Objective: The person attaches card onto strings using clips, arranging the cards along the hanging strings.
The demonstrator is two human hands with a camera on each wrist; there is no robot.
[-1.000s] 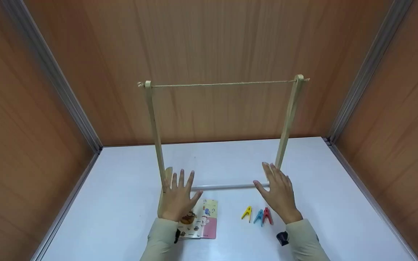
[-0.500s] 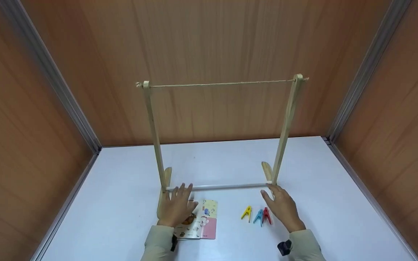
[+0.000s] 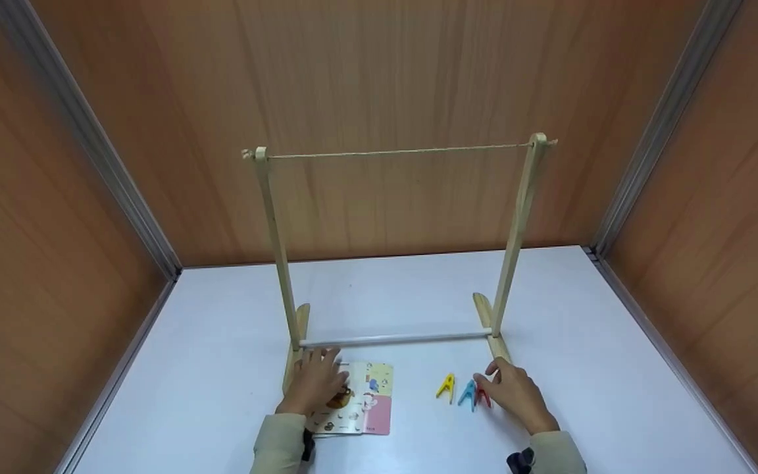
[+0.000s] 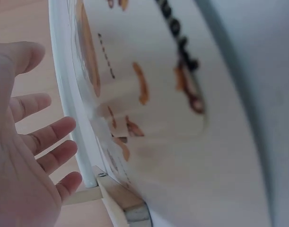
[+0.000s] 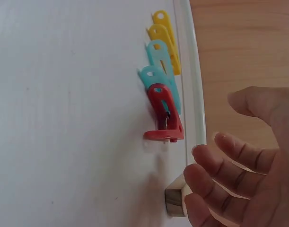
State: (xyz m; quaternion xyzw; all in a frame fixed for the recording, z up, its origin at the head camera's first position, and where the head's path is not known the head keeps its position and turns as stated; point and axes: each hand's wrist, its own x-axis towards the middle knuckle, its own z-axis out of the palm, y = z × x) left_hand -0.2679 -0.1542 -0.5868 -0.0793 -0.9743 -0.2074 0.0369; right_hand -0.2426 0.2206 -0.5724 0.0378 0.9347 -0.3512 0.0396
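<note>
My left hand point(image 3: 313, 383) hovers at the left part of a printed booklet point(image 3: 377, 395) that lies on the white table; its fingers are loosely bent and grip nothing. In the left wrist view, that hand's fingers stand apart from the booklet page point(image 4: 158, 109). My right hand point(image 3: 518, 397) is just right of the red clothespin point(image 3: 482, 397) and partly covers it from above. The right wrist view shows a gap between its relaxed fingers and the red clothespin point(image 5: 162, 106). Left of the red one lie a blue clothespin point(image 3: 467, 395) and a yellow clothespin point(image 3: 445, 388).
Behind the hands stands a wooden rack with a left post point(image 3: 277, 250) and a right post point(image 3: 517, 230). A string point(image 3: 392, 153) joins their tops, and a white rod point(image 3: 395, 340) joins them low down. A wood-grain panel point(image 3: 379, 79) closes off the back.
Both hands have come back from the rack's base towards the person. The left is now at the booklet, the right beside the red clothespin, with fingers less spread.
</note>
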